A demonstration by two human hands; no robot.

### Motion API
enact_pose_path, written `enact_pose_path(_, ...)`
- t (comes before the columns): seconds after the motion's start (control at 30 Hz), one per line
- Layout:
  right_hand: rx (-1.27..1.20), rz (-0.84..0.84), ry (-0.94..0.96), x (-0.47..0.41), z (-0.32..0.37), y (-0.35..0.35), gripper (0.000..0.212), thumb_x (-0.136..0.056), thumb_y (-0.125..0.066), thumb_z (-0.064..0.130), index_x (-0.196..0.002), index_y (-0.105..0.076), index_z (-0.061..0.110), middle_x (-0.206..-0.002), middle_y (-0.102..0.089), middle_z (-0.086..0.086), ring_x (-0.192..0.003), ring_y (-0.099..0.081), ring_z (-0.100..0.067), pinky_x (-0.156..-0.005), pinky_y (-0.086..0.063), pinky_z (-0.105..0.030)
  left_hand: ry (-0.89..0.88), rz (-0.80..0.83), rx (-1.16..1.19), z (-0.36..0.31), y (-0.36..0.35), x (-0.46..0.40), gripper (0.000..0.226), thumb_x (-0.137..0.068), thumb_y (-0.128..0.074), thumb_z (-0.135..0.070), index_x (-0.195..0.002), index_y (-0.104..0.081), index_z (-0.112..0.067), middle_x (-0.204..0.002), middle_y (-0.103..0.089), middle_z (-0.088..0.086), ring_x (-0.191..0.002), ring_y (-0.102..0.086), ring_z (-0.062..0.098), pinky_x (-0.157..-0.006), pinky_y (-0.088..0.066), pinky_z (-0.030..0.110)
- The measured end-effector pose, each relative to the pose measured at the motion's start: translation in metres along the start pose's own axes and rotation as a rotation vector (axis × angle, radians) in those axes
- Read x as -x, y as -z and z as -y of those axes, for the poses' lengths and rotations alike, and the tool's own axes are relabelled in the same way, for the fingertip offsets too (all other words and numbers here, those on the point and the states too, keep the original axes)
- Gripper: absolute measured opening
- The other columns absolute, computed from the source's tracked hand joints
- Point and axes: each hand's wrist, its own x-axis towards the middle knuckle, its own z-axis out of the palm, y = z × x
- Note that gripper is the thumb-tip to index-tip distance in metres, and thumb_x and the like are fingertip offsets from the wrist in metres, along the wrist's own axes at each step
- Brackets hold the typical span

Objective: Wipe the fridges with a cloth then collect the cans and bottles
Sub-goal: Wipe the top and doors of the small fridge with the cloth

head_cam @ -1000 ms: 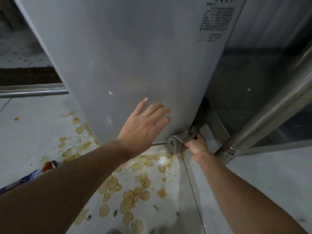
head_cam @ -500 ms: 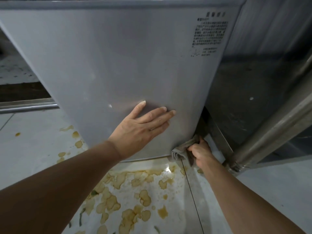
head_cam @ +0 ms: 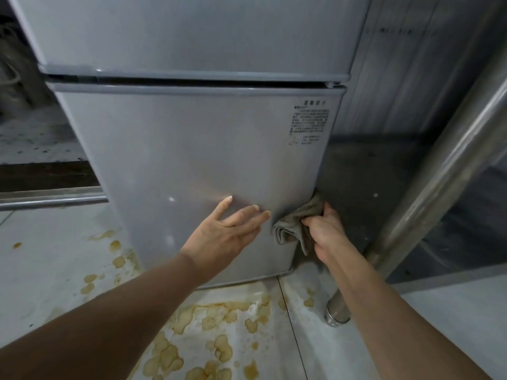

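A grey two-door fridge fills the middle of the head view, with a printed label near the lower door's upper right. My left hand lies flat on the lower door, fingers spread, holding nothing. My right hand grips a folded grey-brown cloth and presses it against the lower door's right edge, a little above the bottom corner. No cans or bottles are in view.
Yellow-brown spill stains cover the pale floor in front of the fridge. A slanted steel table leg stands close on the right, its foot on the floor. A metal rail runs along the left. A dark gap lies between fridge and leg.
My right hand has slid the cloth up the door's right edge from the bottom corner. The view has tilted up, showing both doors. The can at lower left has left the view.
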Motion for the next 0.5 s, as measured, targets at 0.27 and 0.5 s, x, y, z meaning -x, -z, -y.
enact_pose_path(0.27, -0.016, 0.031, 0.118, 0.01, 0.08, -0.001, 0.047, -0.086, -0.052, -0.009, -0.128, -0.052, 0.013, -0.106, -0.065, -0.008, -0.084, -0.065, -0.017, -0.067, -0.054, -0.024, -0.029, 0.12, 0.061, 0.007, 0.026, -0.005, 0.053, -0.097, -0.035, -0.016, -0.147, -0.017, -0.015, -0.158, 0.008, 0.002, -0.143, 0.0, 0.023, -0.114, -0.001, 0.05)
enact_pose_path(0.5, 0.029, 0.069, 0.104, 0.028, 0.106, -0.003, 0.04, -0.091, -0.049, -0.004, -0.126, -0.053, 0.016, -0.111, -0.065, -0.011, -0.094, -0.065, -0.023, -0.081, -0.055, -0.035, 0.123, -0.333, -0.043, 0.059, 0.107, -0.015, 0.045, -0.074, -0.044, -0.018, -0.115, -0.062, -0.018, -0.138, -0.05, 0.008, -0.122, -0.05, 0.028, -0.101, -0.038, 0.051)
